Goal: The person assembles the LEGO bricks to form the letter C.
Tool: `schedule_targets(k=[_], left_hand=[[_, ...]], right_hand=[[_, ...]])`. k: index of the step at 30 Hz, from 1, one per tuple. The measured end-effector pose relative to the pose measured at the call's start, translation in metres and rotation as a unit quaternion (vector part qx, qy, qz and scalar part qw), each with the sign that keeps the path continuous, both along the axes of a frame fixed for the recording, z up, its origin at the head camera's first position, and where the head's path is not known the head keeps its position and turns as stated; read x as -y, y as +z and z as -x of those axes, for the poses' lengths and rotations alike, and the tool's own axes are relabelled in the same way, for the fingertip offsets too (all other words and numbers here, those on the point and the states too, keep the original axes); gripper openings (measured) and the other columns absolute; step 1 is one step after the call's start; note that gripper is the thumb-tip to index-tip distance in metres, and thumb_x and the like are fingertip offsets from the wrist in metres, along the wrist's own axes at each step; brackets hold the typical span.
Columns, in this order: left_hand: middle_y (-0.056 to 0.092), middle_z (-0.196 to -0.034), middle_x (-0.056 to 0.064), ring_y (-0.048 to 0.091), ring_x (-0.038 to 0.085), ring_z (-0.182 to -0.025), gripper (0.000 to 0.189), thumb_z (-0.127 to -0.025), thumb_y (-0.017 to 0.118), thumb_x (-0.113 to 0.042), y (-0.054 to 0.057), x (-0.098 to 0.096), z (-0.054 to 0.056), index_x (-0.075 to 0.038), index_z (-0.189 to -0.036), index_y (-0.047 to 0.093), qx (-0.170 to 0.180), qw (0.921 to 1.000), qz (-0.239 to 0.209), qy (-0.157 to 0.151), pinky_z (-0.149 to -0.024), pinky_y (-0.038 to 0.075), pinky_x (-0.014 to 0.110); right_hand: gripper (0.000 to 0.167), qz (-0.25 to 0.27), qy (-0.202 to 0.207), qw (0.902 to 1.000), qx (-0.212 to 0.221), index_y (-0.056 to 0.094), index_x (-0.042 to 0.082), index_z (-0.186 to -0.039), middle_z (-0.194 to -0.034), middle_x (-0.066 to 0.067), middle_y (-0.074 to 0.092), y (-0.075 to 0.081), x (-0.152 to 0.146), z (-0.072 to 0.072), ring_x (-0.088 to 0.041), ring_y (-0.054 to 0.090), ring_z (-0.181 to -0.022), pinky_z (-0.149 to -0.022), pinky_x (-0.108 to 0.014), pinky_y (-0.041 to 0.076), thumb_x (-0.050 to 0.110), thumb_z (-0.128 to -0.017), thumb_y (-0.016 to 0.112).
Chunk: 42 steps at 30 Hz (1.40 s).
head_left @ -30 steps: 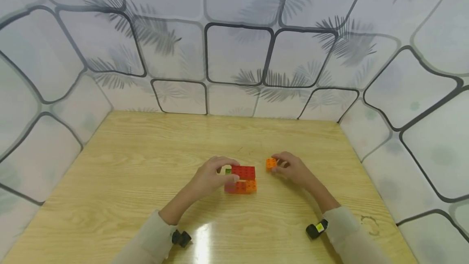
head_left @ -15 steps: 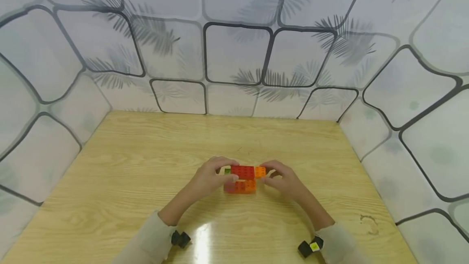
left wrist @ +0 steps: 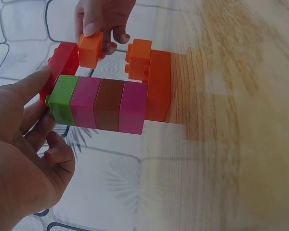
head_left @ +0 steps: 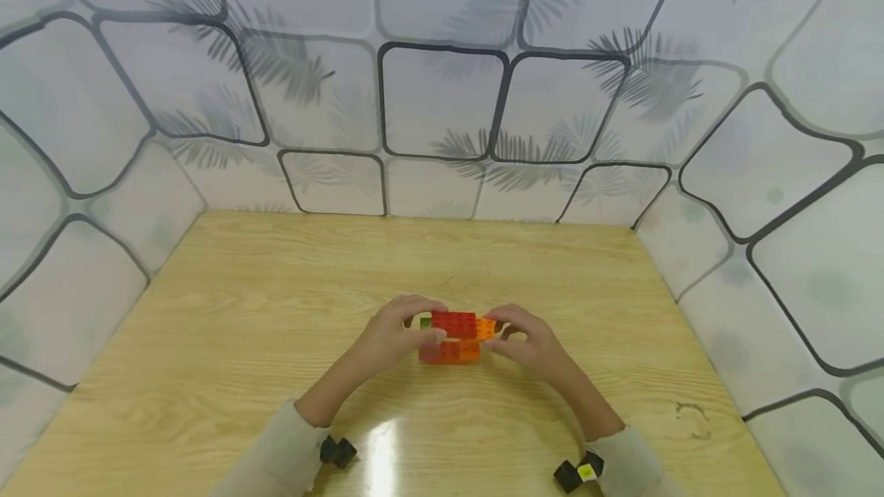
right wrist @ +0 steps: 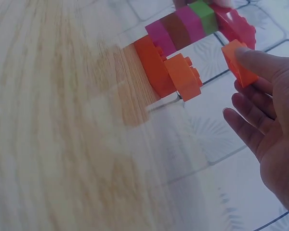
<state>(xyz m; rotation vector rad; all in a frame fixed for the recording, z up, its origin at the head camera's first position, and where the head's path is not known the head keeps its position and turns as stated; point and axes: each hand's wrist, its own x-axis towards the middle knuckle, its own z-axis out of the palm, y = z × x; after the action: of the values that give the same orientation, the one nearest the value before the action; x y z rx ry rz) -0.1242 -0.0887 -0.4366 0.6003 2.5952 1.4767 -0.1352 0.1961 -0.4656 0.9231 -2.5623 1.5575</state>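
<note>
A C-shaped build of toy building bricks stands on the table. Its base is a long orange-red brick (left wrist: 159, 89), with a column of pink, brown (left wrist: 109, 105), pink and green (left wrist: 63, 100) bricks at one end and a small orange brick (right wrist: 184, 77) at the other. A long red brick (head_left: 453, 324) tops the column and juts out rightward. My left hand (head_left: 400, 332) pinches that red brick at its left end. Between thumb and fingers my right hand (head_left: 528, 340) holds a second small orange brick (right wrist: 239, 62), right at the underside of the red brick's free end.
The wood-grain table (head_left: 290, 274) meets a patterned wall covering (head_left: 442, 106) at the back and both sides. Each wrist carries a small black device (head_left: 337, 452) by the sleeve. A dark ring-like mark (head_left: 694, 420) shows on the table at right.
My right hand has moved left with the small orange brick, from apart at the right to beside the red brick, then partly beneath its end. My left hand has stayed in place.
</note>
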Motion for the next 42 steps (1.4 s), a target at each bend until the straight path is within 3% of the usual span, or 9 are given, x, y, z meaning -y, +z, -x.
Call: schedule_targets(k=[7, 12, 16, 22, 29, 38, 42], left_hand=[[0.065, -0.123, -0.015, 0.048, 0.02, -0.089, 0.042, -0.089, 0.073, -0.05, 0.002, 0.001, -0.001, -0.029, -0.126, 0.07, -0.007, 1.0, -0.004, -0.001, -0.074, 0.042, 0.033], [0.066, -0.121, -0.016, 0.045, 0.016, -0.083, 0.045, -0.089, 0.073, -0.049, 0.003, 0.0, -0.001, -0.024, -0.127, 0.07, -0.013, 0.9999, 0.004, 0.002, -0.072, 0.04, 0.033], [0.066, -0.121, -0.016, 0.045, 0.017, -0.082, 0.042, -0.089, 0.073, -0.048, 0.003, 0.0, -0.001, -0.027, -0.125, 0.07, -0.016, 0.9998, 0.009, 0.004, -0.071, 0.04, 0.032], [0.066, -0.124, -0.015, 0.049, 0.018, -0.088, 0.037, -0.09, 0.074, -0.047, 0.004, -0.001, -0.001, -0.031, -0.124, 0.07, -0.01, 0.9998, 0.012, 0.009, -0.074, 0.042, 0.032], [0.066, -0.126, -0.012, 0.051, 0.028, -0.093, 0.041, -0.09, 0.073, -0.047, 0.005, -0.001, -0.001, -0.026, -0.125, 0.071, -0.002, 1.0, 0.005, 0.006, -0.075, 0.041, 0.033], [0.064, -0.128, -0.013, 0.054, 0.027, -0.098, 0.039, -0.09, 0.072, -0.049, 0.003, -0.001, 0.0, -0.03, -0.125, 0.07, 0.002, 1.0, 0.007, -0.002, -0.078, 0.043, 0.033], [0.064, -0.128, -0.013, 0.055, 0.028, -0.098, 0.036, -0.09, 0.072, -0.048, 0.002, -0.001, 0.001, -0.034, -0.123, 0.07, 0.0, 1.0, 0.009, -0.002, -0.078, 0.043, 0.033]], right_hand=[[0.032, 0.0, 0.013, 0.9994, -0.033, 0.068, 0.013, -0.12, -0.118, -0.004, 0.066, -0.001, 0.001, 0.0, -0.011, 0.061, -0.099, -0.081, -0.032, 0.057, 0.009, -0.09, 0.076], [0.034, -0.001, 0.013, 0.9986, -0.05, 0.068, 0.01, -0.12, -0.116, -0.008, 0.067, -0.001, 0.002, -0.001, -0.018, 0.063, -0.093, -0.079, -0.036, 0.057, 0.006, -0.088, 0.078], [0.035, -0.004, 0.012, 0.9974, -0.071, 0.068, 0.01, -0.119, -0.112, -0.007, 0.068, -0.003, 0.004, -0.002, -0.023, 0.062, -0.087, -0.076, -0.037, 0.056, 0.006, -0.086, 0.079], [0.035, -0.007, 0.002, 0.995, -0.1, 0.068, 0.008, -0.118, -0.106, -0.005, 0.067, -0.006, 0.009, -0.004, -0.019, 0.058, -0.085, -0.074, -0.037, 0.054, 0.005, -0.085, 0.079], [0.037, 0.0, -0.005, 0.9937, -0.112, 0.069, 0.006, -0.118, -0.112, -0.009, 0.068, -0.009, 0.012, -0.004, -0.019, 0.058, -0.084, -0.075, -0.034, 0.054, 0.002, -0.084, 0.08], [0.043, 0.011, -0.003, 0.9881, -0.153, 0.067, -0.001, -0.115, -0.107, -0.017, 0.068, -0.013, 0.016, -0.002, -0.027, 0.059, -0.083, -0.072, -0.032, 0.052, -0.007, -0.075, 0.083], [0.042, 0.018, -0.007, 0.9878, -0.155, 0.066, -0.006, -0.112, -0.104, -0.02, 0.068, -0.006, 0.019, -0.007, -0.029, 0.058, -0.081, -0.072, -0.032, 0.052, -0.012, -0.073, 0.081]])
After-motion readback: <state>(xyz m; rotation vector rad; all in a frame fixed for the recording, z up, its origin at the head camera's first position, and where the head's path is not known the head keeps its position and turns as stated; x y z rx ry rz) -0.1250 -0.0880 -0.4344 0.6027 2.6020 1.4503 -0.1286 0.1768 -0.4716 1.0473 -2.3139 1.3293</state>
